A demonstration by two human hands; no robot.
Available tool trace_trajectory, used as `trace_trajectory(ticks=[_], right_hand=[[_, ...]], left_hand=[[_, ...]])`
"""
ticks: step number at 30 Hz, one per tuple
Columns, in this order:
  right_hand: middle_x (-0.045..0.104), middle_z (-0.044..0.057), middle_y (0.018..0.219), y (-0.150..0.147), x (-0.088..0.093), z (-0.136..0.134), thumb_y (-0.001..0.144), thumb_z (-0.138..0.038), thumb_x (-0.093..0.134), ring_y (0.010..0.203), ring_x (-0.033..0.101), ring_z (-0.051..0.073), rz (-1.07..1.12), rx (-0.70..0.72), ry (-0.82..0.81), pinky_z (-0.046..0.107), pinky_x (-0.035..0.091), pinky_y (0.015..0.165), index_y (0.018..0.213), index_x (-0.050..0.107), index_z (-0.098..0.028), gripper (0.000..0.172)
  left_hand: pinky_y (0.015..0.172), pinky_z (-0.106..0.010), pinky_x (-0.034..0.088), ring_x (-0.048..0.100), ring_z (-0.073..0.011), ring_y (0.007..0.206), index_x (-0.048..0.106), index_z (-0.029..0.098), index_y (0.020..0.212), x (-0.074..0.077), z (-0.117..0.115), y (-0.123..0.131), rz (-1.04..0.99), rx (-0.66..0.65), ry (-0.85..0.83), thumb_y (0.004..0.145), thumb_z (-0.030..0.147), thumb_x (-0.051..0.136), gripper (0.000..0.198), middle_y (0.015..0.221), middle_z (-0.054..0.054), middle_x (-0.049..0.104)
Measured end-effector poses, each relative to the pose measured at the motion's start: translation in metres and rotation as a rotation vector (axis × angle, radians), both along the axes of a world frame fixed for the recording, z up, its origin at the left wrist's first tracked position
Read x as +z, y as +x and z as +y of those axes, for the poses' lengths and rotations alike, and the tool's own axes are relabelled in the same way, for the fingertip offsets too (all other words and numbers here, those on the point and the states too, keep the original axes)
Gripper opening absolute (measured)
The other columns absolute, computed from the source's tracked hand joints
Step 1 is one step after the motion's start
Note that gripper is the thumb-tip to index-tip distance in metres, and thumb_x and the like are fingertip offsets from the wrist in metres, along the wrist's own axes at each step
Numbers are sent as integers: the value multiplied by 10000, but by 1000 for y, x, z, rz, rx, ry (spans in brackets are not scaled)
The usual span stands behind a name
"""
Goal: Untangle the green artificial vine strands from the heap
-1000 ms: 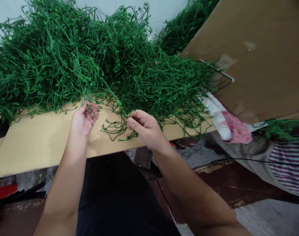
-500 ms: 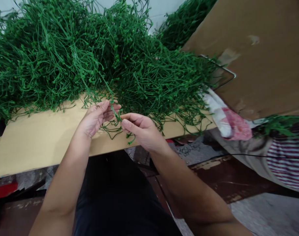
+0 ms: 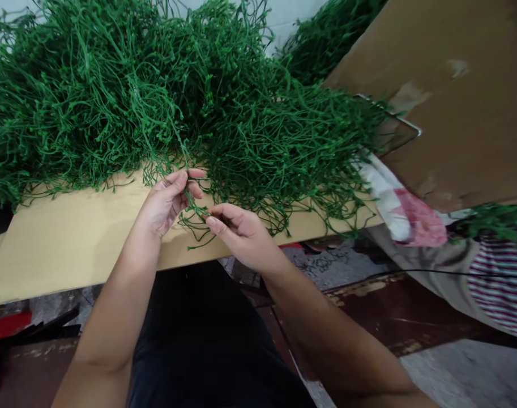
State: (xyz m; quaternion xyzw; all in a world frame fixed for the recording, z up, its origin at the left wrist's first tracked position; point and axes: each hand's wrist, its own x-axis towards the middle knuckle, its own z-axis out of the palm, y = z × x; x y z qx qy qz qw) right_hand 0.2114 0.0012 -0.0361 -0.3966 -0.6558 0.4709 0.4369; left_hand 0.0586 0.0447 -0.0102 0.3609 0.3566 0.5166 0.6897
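Deep green stems (image 3: 114,102), tipped in brighter green, stand out against a pale tan board (image 3: 71,243) and whitish wall (image 3: 287,14). Brown cardboard (image 3: 466,124) shows lighter, patchy scuffs (image 3: 409,97); the wire (image 3: 419,132) is silvery. A cloth (image 3: 419,220) pairs white with mottled pink, while striped fabric (image 3: 500,277) alternates maroon and white. Trousers (image 3: 211,345) are near-black, the cord (image 3: 432,272) black, a scrap (image 3: 7,326) at lower left red.

wht wall (image 3: 290,20), tan tbl (image 3: 71,243), gry flr (image 3: 474,368)
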Motion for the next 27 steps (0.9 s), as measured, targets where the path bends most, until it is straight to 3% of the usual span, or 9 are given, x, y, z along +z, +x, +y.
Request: trace_trajectory(ticks=[5,10,14,18,22,27], right_hand=[[527,9,674,8,17,8,843,-390,492,601,462,84,-46,-94,92,229,386,555,852,586,-139,268],[559,13,703,7,28,20,813,-404,548,632,491,95,-55,-146,203,241,406,586,838,584,-166,242],[548,6,695,4,32,27,816,-441,532,582,463,79,-38,-150,194,234,383,540,849,571,-171,274],[534,4,704,2,31,31,804,-499,525,589,460,75,-30,-88,143,231,384,537,865,550,-178,328],[536,16,785,-3,21,29,771,-548,544,695,516,99,-7,16,96,242,431,600,1007,504,-194,427],[551,71,960,-4,12,23,741,-512,603,848,548,130,3,-36,88,271,473,717,1067,463,-181,486]], left_hand=[[481,-142,402,432,-34,419,650,115,819,-1,0,-2,-74,-36,32,847,202,519,160,415,66,370],[466,-150,375,396,-38,409,639,128,804,-1,0,-4,-98,-60,19,861,205,490,177,416,67,327],[450,-151,358,388,-36,401,623,126,778,1,-1,-4,-140,-100,28,874,199,461,202,422,70,310],[421,-141,338,373,-29,382,603,127,758,3,-3,-4,-170,-86,1,886,196,442,217,421,74,299],[430,-131,359,401,-29,398,578,137,754,7,-4,-4,-183,-24,-49,887,199,442,200,433,70,322],[448,-128,387,424,-29,421,552,147,752,8,-3,-4,-211,18,-42,887,152,403,202,465,65,343]])
